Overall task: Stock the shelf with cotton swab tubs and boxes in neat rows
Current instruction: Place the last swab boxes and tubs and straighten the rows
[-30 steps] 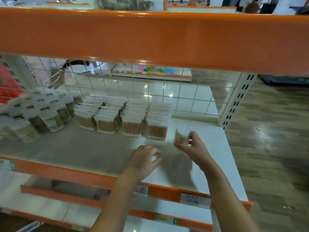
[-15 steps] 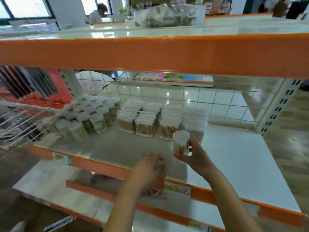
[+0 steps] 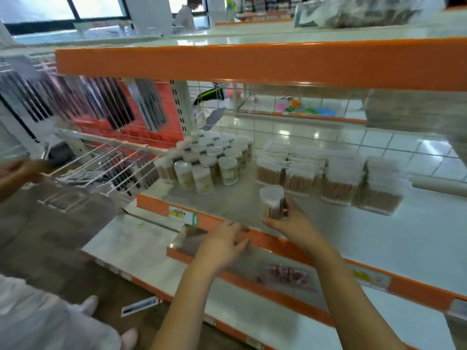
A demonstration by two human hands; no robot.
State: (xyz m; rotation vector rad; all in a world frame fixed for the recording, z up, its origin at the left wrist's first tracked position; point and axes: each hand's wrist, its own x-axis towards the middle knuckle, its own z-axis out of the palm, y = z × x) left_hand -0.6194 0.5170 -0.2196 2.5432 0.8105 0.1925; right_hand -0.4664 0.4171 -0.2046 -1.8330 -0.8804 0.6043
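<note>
Held tub [image 3: 271, 202]: clear round cotton swab container with a white lid, upright, above the front part of the shelf [image 3: 417, 238], just behind its orange front lip [image 3: 290, 245]. Right hand [image 3: 290, 221] grips it from the near side; fingers [image 3: 285, 207] are curled round the lower wall and the thumb side is hidden, so the closure looks about tub-wide. Whether the base touches the shelf cannot be told from this view. Behind the tub and to its left stands the cluster of round tubs [image 3: 209, 160] with white lids, packed in staggered rows; directly behind it and to its right sit the rectangular swab boxes [image 3: 328, 173] in stacked rows. Judgement on the step: this tub belongs with the round cluster, so it should travel left and back from its present spot, stay upright, and be set down at the front of a row, touching its neighbour, with the label facing the aisle. Lower it gently, since a knock could topple the front tubs. Left hand [image 3: 225, 241] rests on the orange front lip to the tub's near left, fingers loosely bent over the edge, holding nothing; it looks to be steadying the person. Further left of the tub, a wire rack [image 3: 101, 168] and another person's hand [image 3: 17, 173], blurred.
</note>
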